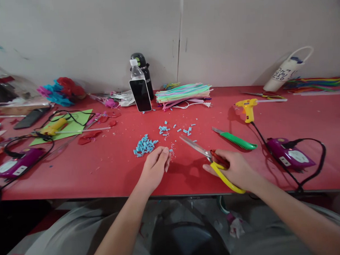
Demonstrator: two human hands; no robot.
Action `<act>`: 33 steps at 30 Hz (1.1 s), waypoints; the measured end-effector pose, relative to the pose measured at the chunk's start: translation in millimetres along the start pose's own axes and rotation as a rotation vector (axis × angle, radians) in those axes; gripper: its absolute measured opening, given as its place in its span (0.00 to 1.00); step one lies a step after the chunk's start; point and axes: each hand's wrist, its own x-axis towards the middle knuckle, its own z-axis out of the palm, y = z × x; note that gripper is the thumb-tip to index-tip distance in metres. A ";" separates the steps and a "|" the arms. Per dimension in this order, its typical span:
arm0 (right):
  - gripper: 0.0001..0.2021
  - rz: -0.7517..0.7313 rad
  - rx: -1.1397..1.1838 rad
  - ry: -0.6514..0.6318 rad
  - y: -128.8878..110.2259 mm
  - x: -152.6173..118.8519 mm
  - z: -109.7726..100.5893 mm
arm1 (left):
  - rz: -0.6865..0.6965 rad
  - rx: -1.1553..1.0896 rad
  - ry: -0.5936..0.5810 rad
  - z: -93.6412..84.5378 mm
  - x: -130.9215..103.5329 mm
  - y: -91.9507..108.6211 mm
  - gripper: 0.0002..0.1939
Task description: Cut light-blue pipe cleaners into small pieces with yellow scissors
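Above a red table [105, 178], the right hand [235, 168] is gripping scissors [209, 154] by their handles, likely the safest hold on such a stiff, slick tool; the left hand [156, 163] is pinching (on what, one cannot tell) beside piled blue pieces [145, 145], seemingly lightweight and soft.

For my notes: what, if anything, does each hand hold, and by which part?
Right hand: scissors, by the red and yellow handles. Left hand: fingers curled; whether anything is held cannot be told.
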 end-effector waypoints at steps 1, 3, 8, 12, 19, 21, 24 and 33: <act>0.19 -0.016 -0.027 -0.020 0.4 -2.3 1.4 | 0.002 0.009 -0.003 -0.2 -1.3 0.2 0.19; 0.20 -0.041 -0.096 -0.036 0.6 -5.7 3.6 | 0.008 0.020 0.004 -0.7 -3.7 1.0 0.18; 0.21 -0.086 -0.220 -0.041 -1.6 -6.7 3.9 | 0.034 0.054 0.020 -1.7 -6.3 1.5 0.18; 0.21 -0.111 -0.254 -0.052 -3.0 -4.2 3.2 | 0.107 0.107 0.000 -1.6 -4.2 -0.9 0.18; 0.20 -0.143 -0.307 0.003 -6.2 4.3 4.4 | 0.134 0.120 0.049 -1.8 1.7 -6.8 0.18; 0.21 -0.138 -0.332 0.020 -7.3 6.6 5.1 | 0.115 0.087 0.072 -1.6 3.6 -7.4 0.18; 0.21 -0.138 -0.374 0.038 -8.3 8.5 6.5 | 0.095 0.063 0.075 -0.9 5.5 -6.4 0.18; 0.22 -0.148 -0.418 0.036 -11.8 8.8 6.4 | 0.081 0.044 0.048 0.0 4.2 -4.8 0.19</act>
